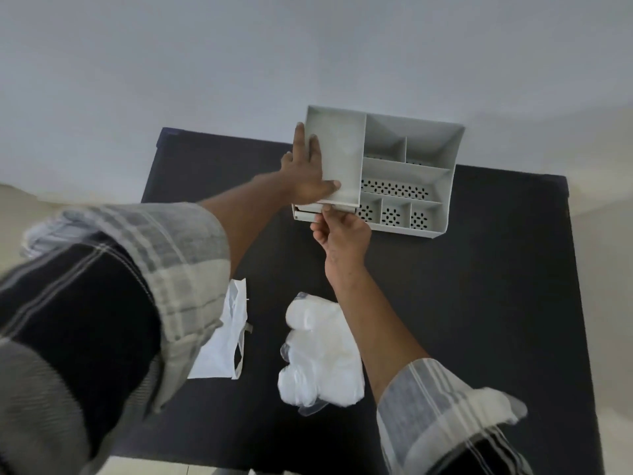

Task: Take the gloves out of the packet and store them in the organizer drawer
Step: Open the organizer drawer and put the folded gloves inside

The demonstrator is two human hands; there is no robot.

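A grey plastic organizer (442, 186) with several compartments stands at the far side of the dark table. My left hand (306, 169) lies flat against its left side and top panel, steadying it. My right hand (342, 233) pinches the front edge of the organizer drawer (306, 215) at the lower left corner; the drawer looks barely pulled out. A heap of clear-white gloves (318, 351) lies on the table near me, left of my right forearm. The flat white packet (222, 341) lies further left, partly under my left sleeve.
The dark table (479, 303) ends close behind the organizer at a pale wall (308, 46). Its right edge runs down the right of the view, with light floor beyond. My plaid sleeves cover the lower left and lower right corners.
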